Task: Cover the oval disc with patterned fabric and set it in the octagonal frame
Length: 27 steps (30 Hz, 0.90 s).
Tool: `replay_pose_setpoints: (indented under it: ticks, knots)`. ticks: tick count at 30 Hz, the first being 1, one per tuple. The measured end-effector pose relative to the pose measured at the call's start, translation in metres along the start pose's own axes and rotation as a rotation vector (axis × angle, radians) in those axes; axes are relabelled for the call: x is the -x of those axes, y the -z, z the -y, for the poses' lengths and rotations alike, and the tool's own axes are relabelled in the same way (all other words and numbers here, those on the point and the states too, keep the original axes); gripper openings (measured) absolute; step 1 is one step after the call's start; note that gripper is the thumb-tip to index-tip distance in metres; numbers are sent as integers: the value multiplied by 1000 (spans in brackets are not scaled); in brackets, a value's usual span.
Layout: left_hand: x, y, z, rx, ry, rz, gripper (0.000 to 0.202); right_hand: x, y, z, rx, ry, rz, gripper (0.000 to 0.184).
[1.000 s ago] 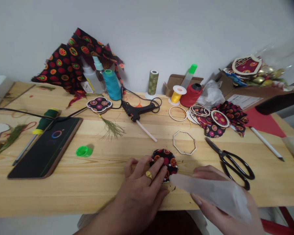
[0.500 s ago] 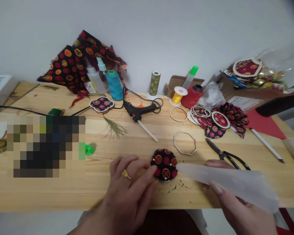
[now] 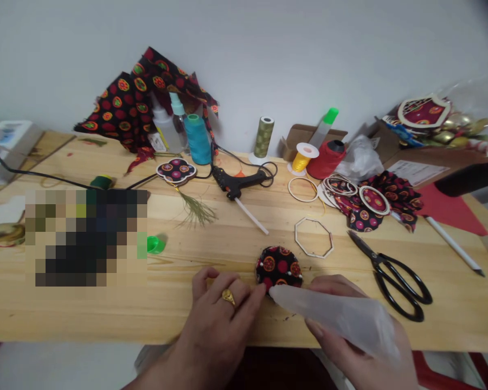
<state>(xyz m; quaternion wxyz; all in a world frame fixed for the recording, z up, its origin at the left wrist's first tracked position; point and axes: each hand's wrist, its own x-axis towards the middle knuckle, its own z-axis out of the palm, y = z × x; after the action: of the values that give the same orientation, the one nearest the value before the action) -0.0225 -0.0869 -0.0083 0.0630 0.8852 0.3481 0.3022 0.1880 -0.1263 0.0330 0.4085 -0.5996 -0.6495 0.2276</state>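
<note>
A round piece of black fabric with red and orange dots lies on the wooden table near its front edge. My left hand, a gold ring on one finger, rests on the table with its fingertips against the piece's left edge. My right hand grips a translucent white glue bottle. The bottle's pointed tip touches the lower left rim of the fabric piece.
An octagonal wooden frame and black scissors lie right of the piece. A black glue gun, thread spools, fabric-covered rings, a green cap and draped patterned cloth sit behind. A white pencil lies far right.
The bottle swung in from the piece's right side, so its tip now meets the lower left rim beside my left fingertips. My left hand stayed at the piece's left edge.
</note>
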Motion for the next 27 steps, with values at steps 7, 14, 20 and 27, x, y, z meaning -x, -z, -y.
replay_pose_setpoints:
  ticks: [7, 14, 20, 27]
  knots:
    - [1, -3, 0, -14, 2, 46, 41, 3, 1, -3, 2, 8, 59, 24]
    - [2, -3, 0, -7, 5, 51, 38, 2, 14, -2, 20, 25, 63, 23]
    - [3, -3, 0, 20, 13, 48, 35, -1, 12, -6, -27, -52, -41, 20]
    - [5, -1, -2, 57, 82, -20, 28, -13, -10, 0, -59, -27, -70, 21]
